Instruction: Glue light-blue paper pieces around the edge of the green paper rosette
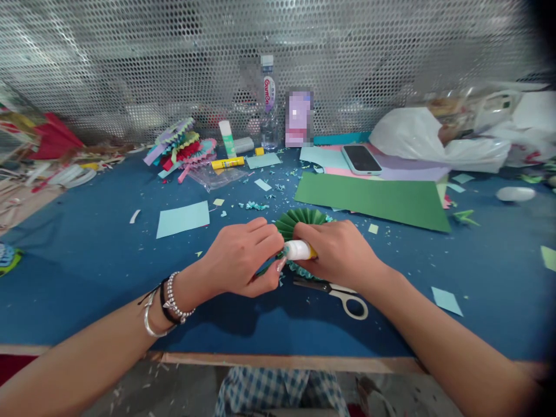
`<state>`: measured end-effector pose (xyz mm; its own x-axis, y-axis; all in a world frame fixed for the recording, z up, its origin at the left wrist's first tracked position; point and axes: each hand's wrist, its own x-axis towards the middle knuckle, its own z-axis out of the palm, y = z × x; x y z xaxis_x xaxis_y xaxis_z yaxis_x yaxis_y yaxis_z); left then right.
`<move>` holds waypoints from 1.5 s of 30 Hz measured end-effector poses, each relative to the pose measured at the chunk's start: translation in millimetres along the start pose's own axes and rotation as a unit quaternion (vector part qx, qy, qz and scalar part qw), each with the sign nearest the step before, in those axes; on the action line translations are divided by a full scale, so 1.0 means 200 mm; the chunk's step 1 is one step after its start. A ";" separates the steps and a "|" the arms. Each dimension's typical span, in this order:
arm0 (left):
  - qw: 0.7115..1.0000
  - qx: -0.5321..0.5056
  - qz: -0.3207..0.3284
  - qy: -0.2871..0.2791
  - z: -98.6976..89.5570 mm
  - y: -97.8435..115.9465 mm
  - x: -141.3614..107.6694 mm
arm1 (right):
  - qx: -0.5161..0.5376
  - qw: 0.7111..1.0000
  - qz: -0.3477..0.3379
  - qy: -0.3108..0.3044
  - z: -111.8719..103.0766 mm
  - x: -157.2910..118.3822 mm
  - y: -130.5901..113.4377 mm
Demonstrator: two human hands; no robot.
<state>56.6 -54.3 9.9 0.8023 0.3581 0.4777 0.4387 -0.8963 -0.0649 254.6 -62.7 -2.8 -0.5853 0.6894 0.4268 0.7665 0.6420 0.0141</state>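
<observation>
Over the near middle of the table, my right hand [341, 252] is closed around a glue stick [299, 250] with a white end and yellow body. Its white end points left and meets the fingertips of my left hand [243, 258]. Those fingers are pinched on the edge of a green pleated paper fan [300, 219], which spreads out behind and between both hands. Part of the fan is hidden by my fingers. Light blue fringed paper shows beneath my right hand. Scissors [343, 294] with white handles lie just in front of it.
A dark green paper sheet [373, 200] and a phone [361, 159] lie at the back right. Light blue paper [183, 219] rests on the left. Colourful paper rosettes [186, 147], another glue stick [226, 139] and a bottle [269, 110] stand near the perforated metal panel [174, 58]. Paper scraps are scattered about.
</observation>
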 end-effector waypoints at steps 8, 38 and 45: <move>1.000 0.011 -0.008 0.000 0.00 0.00 -0.01 | -0.007 1.000 0.005 0.004 0.00 0.00 0.00; 0.996 0.066 -0.053 -0.035 0.02 0.02 0.00 | -0.082 0.996 0.019 0.006 0.01 0.00 -0.01; 0.997 0.068 -0.036 -0.029 0.03 0.01 0.01 | -0.090 0.994 0.064 -0.001 0.03 0.01 -0.03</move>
<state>61.4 -54.9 5.4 0.7863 0.4388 0.4349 0.5446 -0.8246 -0.1527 247.0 -63.5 -6.9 -0.4807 0.7619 0.4341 0.8692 0.4795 0.1208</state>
